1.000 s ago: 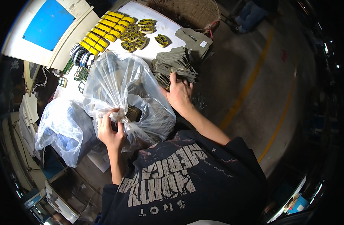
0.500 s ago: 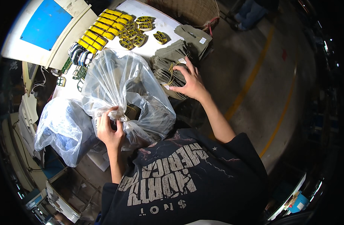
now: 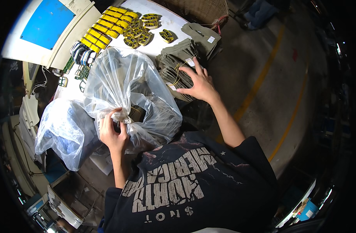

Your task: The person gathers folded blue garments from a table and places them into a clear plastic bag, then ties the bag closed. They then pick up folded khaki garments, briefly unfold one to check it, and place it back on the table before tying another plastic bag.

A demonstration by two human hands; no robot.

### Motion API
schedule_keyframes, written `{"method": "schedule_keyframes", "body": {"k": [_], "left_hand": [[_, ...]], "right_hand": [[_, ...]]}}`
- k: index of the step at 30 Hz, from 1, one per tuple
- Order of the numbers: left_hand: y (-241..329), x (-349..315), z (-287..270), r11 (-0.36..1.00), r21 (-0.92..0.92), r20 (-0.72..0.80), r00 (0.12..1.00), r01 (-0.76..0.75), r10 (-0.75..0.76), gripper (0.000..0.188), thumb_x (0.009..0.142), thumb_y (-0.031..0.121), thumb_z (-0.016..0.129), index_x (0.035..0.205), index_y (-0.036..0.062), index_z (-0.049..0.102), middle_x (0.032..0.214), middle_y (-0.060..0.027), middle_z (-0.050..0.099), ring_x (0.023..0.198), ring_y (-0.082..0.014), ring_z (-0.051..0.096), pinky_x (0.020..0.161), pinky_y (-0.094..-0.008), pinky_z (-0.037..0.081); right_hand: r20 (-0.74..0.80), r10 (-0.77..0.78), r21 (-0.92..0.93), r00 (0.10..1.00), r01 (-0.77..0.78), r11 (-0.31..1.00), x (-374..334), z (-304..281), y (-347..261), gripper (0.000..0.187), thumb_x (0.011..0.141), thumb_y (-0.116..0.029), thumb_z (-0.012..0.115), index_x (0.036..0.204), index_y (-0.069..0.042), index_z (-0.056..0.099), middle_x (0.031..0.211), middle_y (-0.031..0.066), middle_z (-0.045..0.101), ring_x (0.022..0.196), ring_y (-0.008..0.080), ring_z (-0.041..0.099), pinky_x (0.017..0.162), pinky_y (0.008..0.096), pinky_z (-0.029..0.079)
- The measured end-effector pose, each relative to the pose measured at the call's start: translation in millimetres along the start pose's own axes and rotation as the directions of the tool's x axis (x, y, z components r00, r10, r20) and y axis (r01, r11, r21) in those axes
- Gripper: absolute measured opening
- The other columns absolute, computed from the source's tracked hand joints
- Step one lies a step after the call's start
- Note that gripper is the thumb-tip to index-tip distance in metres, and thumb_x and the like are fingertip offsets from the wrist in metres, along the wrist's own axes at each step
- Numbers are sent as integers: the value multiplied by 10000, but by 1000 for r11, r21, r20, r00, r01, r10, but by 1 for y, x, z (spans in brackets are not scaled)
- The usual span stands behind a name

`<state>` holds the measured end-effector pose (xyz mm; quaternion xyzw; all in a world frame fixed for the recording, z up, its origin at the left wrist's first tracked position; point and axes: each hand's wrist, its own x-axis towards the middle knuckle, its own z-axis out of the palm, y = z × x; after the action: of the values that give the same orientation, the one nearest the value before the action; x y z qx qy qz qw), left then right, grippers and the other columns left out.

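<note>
My left hand (image 3: 114,131) is closed on the gathered neck of a large clear plastic bag (image 3: 112,79), which bulges on the table before me. Through its film dark greenish contents show dimly. On the bag's right lies a bundle of grey-green cloth pieces (image 3: 168,75), bound with thin yellow cord and bearing small white labels. Over the right side of this bundle my right hand (image 3: 202,85) spreads its thumb and fingers apart, the tips at the labels and cord. Whether it presses on the cloth I cannot tell. Another grey-green stack (image 3: 201,39) lies just behind.
A second clear bag (image 3: 65,132) with bluish contents stands at the left. Yellow strapped bundles (image 3: 108,27), yellow-black rings (image 3: 137,33) and white and green rolls (image 3: 82,54) sit on the white table (image 3: 166,15). Behind it is a wicker basket (image 3: 201,9); a person's legs (image 3: 259,14) show beyond.
My right hand has shifted very slightly right, its fingers still spread over the cloth bundle. The left hand keeps its hold on the bag's neck.
</note>
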<state>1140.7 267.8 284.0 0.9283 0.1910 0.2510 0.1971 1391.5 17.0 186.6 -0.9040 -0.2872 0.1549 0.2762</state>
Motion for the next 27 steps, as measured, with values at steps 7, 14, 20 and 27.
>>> {"method": "schedule_keyframes", "body": {"k": [7, 14, 20, 27], "left_hand": [[2, -2, -2, 996, -10, 60, 995, 85, -85, 404, 773, 3, 699, 1162, 99, 759, 1070, -76, 757, 954, -274, 690, 865, -357, 527], [2, 0, 1, 1000, -12, -12, 1000, 16, -16, 417, 758, -1, 710, 1150, 127, 768, 996, -51, 740, 832, -237, 662, 748, -334, 526], [7, -2, -4, 986, -41, 87, 983, 164, -160, 402, 789, -26, 682, 1172, 78, 754, 1083, -111, 763, 1000, -285, 725, 914, -356, 540], [7, -1, -3, 987, -27, 83, 984, 158, -155, 405, 789, -22, 677, 1175, 77, 753, 1089, -108, 764, 1009, -284, 725, 925, -358, 538]], "right_hand": [[17, -22, 27, 1000, 22, 999, 12, -7, 6, 835, 703, -599, 914, 1439, -386, 580, 1755, 243, 186, 1455, 528, 427, 1169, 583, 422], [84, -86, 212, 993, 67, 975, 28, -9, 20, 765, 755, -578, 910, 1398, -279, 623, 1684, 408, 177, 1651, 387, 134, 1260, 485, 195], [54, -70, 142, 996, 62, 988, 30, 7, 31, 781, 715, -623, 906, 1384, -337, 621, 1730, 324, 185, 1412, 516, 477, 1170, 463, 399], [48, -51, 102, 998, 46, 994, 28, 4, 23, 924, 682, -637, 923, 1458, -322, 533, 1752, 297, 142, 1483, 519, 371, 1179, 582, 379]]}}
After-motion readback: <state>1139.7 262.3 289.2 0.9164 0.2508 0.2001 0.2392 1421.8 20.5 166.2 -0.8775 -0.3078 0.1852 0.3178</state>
